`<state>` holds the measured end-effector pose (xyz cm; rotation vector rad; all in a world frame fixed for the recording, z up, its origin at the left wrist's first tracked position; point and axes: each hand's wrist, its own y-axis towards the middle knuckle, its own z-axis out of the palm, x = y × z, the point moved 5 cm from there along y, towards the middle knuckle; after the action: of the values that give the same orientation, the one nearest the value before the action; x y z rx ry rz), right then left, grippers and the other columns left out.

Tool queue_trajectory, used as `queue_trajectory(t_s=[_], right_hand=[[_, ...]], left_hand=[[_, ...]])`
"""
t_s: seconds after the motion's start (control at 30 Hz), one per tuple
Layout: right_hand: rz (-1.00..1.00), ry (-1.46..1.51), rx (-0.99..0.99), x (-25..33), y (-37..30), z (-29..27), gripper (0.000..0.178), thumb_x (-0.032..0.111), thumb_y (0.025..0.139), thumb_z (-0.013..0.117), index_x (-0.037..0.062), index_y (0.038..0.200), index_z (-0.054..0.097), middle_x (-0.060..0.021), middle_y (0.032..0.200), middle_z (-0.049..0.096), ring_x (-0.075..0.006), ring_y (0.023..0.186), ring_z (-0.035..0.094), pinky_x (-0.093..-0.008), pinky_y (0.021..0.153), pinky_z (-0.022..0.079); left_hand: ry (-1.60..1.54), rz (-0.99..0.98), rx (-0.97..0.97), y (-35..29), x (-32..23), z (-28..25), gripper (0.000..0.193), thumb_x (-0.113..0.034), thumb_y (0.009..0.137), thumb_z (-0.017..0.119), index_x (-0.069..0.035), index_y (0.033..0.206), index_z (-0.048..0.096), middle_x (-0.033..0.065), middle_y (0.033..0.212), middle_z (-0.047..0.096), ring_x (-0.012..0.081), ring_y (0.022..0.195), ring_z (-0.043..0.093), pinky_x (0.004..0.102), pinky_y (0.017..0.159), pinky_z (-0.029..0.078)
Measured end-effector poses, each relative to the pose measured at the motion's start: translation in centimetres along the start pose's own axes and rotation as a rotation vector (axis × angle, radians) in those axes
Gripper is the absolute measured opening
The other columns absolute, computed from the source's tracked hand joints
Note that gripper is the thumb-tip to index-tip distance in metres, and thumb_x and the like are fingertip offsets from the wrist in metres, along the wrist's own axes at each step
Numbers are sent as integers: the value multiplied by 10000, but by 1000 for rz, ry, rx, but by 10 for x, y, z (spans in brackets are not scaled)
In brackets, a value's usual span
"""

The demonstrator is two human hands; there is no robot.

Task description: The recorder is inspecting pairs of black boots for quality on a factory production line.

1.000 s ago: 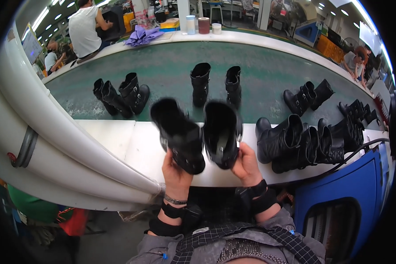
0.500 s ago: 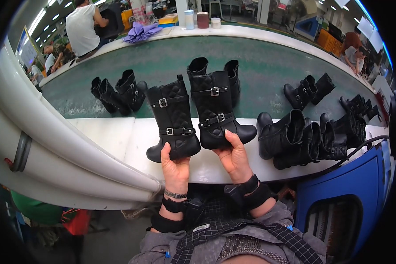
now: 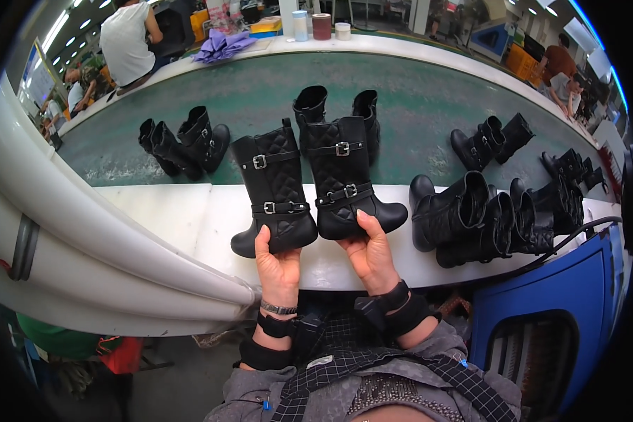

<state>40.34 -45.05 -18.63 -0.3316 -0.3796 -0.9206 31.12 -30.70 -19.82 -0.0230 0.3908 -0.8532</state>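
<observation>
A: If the middle between the hands is our clock's centre, what comes first from the left?

B: At ten o'clock, a group of black boots (image 3: 202,144) stands on the green worktop (image 3: 260,102).

A: And the left hand (image 3: 280,271)?

B: Its grip holds the left boot (image 3: 278,176) from below, thumb low on the side. This boot is at eleven o'clock, toe toward nine.

A: How to hold it well?

B: I would raise its sole slightly, because it sits lower than the other, and keep the thumb below the lower buckle (image 3: 269,207).

A: Then the right hand (image 3: 374,260)?

B: Its grip holds the right boot (image 3: 344,169), between twelve and one o'clock, toe toward three. I think firm support under the sole is better than squeezing the soft shaft.

A: Last?

B: Between two and three o'clock, more black boots (image 3: 454,211) are on the white worktop (image 3: 176,214).
</observation>
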Motion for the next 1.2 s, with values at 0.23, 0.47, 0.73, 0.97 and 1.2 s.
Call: queue_trajectory(t_s=[0.23,0.47,0.73,0.97,1.2], right_hand=[[11,-73,31,-4,1,-6,366,220,921,541,38,1238,541,-92,1212,608,-234,1145,567,-429,1031,426],[-8,-77,35,-3,0,-6,397,218,887,592,54,1243,525,-90,1197,608,-233,1127,581,-434,1012,452],[-21,10,7,-1,-2,-7,353,155,868,635,28,1187,553,-93,1139,624,-232,1067,609,-442,969,488],[3,-59,48,1,-4,-4,391,211,881,616,28,1218,542,-92,1156,623,-224,1065,614,-428,963,494],[204,-255,216,1,-1,-5,500,327,914,539,9,1296,484,-104,1193,613,-228,1127,579,-396,985,438]], left_hand=[[78,24,83,-1,4,0,474,-261,899,600,-47,1303,477,103,1256,564,270,1161,546,473,1034,428],[22,20,49,1,6,-5,467,-207,849,665,-85,1272,511,77,1224,587,261,1121,576,466,1001,473],[21,82,82,-3,7,-3,480,-190,824,691,-86,1260,521,73,1213,593,257,1109,584,467,993,483],[36,79,49,-4,9,-3,485,-206,818,692,-82,1255,525,68,1207,600,256,1102,590,451,995,481],[143,1,208,5,9,-18,451,-332,888,574,-84,1262,536,66,1184,628,234,1078,607,405,966,476]])
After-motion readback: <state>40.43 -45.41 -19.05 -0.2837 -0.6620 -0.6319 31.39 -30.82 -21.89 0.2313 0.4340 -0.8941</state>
